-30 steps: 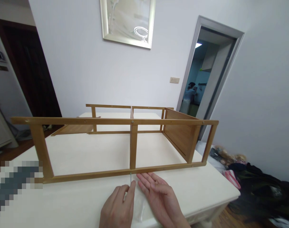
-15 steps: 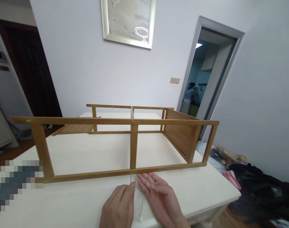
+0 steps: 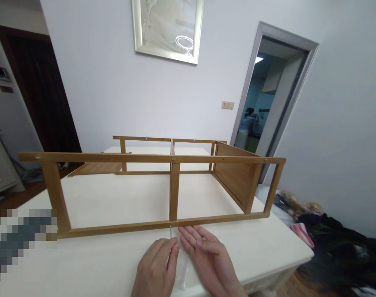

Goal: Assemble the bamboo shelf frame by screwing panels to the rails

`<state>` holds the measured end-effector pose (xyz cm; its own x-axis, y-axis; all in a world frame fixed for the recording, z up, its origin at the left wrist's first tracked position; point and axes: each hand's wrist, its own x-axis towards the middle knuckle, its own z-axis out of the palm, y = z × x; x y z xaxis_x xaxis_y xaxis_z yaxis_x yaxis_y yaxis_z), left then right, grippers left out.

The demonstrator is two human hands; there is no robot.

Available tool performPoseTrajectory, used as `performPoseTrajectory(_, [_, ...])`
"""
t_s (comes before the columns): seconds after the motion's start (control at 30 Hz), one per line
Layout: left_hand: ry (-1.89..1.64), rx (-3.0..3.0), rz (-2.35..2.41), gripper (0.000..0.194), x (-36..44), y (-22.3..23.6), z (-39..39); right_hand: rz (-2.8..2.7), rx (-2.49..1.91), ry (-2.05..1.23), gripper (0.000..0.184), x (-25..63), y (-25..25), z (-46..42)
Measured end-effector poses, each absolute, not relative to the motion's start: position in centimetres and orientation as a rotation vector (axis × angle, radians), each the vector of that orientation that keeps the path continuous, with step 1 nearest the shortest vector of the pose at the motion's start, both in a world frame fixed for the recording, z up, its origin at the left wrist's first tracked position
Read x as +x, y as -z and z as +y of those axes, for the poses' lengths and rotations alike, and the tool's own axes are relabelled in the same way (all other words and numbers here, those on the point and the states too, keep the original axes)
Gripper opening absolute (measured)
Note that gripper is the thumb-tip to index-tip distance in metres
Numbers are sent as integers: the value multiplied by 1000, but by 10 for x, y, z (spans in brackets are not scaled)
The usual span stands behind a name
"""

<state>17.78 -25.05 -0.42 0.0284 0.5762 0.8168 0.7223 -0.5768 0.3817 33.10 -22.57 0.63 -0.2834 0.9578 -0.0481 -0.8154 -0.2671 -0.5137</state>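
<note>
A wooden shelf frame (image 3: 175, 189) lies on its side on a white table (image 3: 113, 264). At the foot of its middle post, a thin metal hex key (image 3: 171, 232) meets the lower front rail (image 3: 120, 228). My left hand (image 3: 157, 264) pinches the near end of that key between thumb and fingers; the fingers partly cover it. Just to the right, my right hand (image 3: 206, 255) rests with its palm turned up and fingers stretched out, the tips at the rail. Beneath and between the hands lies a clear plastic bag (image 3: 184, 274).
A loose wooden panel (image 3: 98, 164) lies behind the frame on the left. A blurred dark patch (image 3: 21, 241) covers the table's left edge. Dark clothes (image 3: 339, 247) are heaped at the right. A person (image 3: 247, 126) stands beyond the doorway.
The fingers of my left hand have shifted on the hex key, and the hand has turned slightly to the right. My right hand and the frame stay where they were.
</note>
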Motion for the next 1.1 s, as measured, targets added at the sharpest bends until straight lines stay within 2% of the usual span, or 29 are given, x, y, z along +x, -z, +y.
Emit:
performPoseTrajectory(0.33, [1653,-2182,-1493,20,175,8,-250,-459,-416,-1825,34,330,-7,-227])
performPoseTrajectory(0.5, [1618,-2140,-1716,19,173,13,-248,-468,-428,-1823,34,330,-8,-227])
performPoseTrajectory(0.63, [1469,-2034,-1905,25,171,17,-249,-473,-429,-1815,32,329,-8,-227])
performPoseTrajectory(0.77, [1343,-2073,-1886,40,171,16,-249,-475,-432,-1809,34,329,-8,-228])
performPoseTrajectory(1.1, [1500,-2226,-2143,44,174,9,-246,-468,-423,-1815,32,330,-8,-228])
